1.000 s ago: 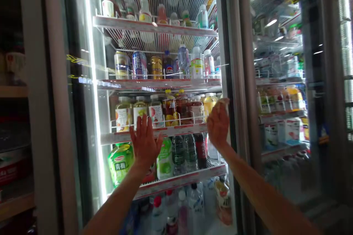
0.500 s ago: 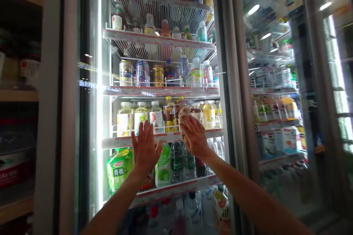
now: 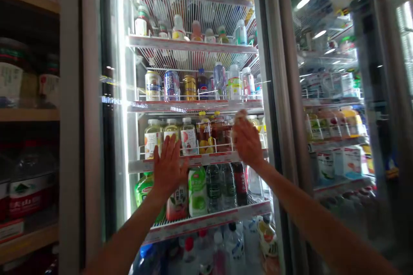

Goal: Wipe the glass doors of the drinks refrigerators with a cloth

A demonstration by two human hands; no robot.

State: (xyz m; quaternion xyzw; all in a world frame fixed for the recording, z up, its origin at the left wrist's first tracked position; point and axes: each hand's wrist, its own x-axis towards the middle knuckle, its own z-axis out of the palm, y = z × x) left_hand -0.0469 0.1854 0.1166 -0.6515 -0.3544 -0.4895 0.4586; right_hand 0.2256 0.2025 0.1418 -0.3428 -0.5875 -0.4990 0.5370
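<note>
My left hand [image 3: 169, 167] lies flat with fingers spread against the glass door [image 3: 193, 234] of a lit drinks fridge. Nothing is in it. My right hand [image 3: 248, 142], smeared by motion, presses a pale cloth [image 3: 240, 115] to the same glass, farther right. Only the cloth's upper edge shows above my fingers. Behind the glass, a shelf of tea bottles [image 3: 189, 136] stands at the height of both hands. A green-labelled bottle [image 3: 197, 191] is visible on the shelf below, between my forearms.
A metal door frame [image 3: 285, 94] runs upright at the right, beside another glass-fronted fridge [image 3: 335, 146] holding drinks. On the left, wooden shelves [image 3: 29, 115] carry jars and bottles. Higher fridge shelves hold cans [image 3: 171, 86] and bottles.
My right hand has slid the cloth to the right and slightly up across the glass. The left hand stays flat on the door. The whole view has shifted a little.
</note>
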